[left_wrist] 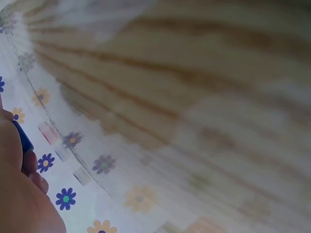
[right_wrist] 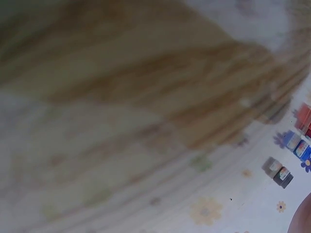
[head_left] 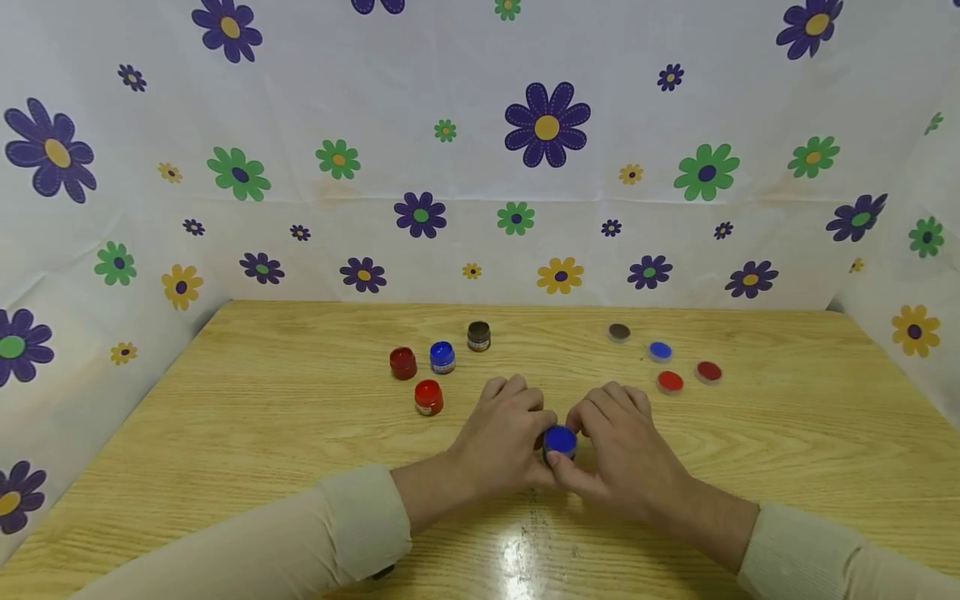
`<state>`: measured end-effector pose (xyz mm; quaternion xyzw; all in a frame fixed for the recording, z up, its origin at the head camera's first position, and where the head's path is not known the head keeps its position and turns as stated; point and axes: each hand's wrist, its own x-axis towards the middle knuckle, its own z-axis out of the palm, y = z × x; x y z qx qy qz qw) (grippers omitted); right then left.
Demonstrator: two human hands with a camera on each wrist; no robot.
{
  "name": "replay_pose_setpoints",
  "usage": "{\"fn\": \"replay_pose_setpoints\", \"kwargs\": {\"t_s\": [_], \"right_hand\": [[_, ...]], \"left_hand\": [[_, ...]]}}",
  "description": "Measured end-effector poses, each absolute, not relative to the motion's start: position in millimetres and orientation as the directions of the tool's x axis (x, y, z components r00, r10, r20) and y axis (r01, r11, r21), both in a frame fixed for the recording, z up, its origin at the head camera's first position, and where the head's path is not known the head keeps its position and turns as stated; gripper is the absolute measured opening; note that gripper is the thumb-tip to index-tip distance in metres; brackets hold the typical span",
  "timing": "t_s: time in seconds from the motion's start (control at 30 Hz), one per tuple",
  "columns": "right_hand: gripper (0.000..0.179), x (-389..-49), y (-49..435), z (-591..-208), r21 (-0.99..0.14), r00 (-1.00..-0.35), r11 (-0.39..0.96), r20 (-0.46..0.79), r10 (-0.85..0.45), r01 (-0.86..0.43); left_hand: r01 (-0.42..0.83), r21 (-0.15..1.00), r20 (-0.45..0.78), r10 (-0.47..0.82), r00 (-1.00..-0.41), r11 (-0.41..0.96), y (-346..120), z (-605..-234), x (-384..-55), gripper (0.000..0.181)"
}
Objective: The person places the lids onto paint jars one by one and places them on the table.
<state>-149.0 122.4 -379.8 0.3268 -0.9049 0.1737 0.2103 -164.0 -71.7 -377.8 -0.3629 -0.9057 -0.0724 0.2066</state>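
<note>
A small paint jar with a deep blue top (head_left: pixel 560 440) stands between my two hands near the middle of the table. My left hand (head_left: pixel 504 437) grips it from the left, fingers curled round its side. From the right, my right hand (head_left: pixel 626 446) pinches the jar's top between thumb and forefinger. The left wrist view catches my left hand (left_wrist: pixel 22 189) at the edge, with a bit of the blue jar (left_wrist: pixel 23 138) among its fingers. Only a sliver of my right hand (right_wrist: pixel 302 218) shows in the right wrist view.
Left of centre stand open paint jars: dark red (head_left: pixel 402 363), blue (head_left: pixel 442 357), red (head_left: pixel 429 397) and dark brown (head_left: pixel 478 336). Paint-stained lids lie at right: brown (head_left: pixel 618 332), blue (head_left: pixel 660 351), red (head_left: pixel 670 382), dark red (head_left: pixel 708 372). A flowered cloth (head_left: pixel 465 175) hangs behind the wooden table (head_left: pixel 262 400).
</note>
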Motion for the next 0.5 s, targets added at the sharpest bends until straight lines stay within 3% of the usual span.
{"fn": "replay_pose_setpoints", "kwargs": {"t_s": [0.5], "right_hand": [[0.030,-149.2,123.8,-377.5,-0.090,-0.652,0.735,0.541,-0.531,-0.672]], "left_hand": [[0.710,0.036,0.424,0.632,-0.648,0.704,-71.4,-377.5,-164.5,0.038]]}}
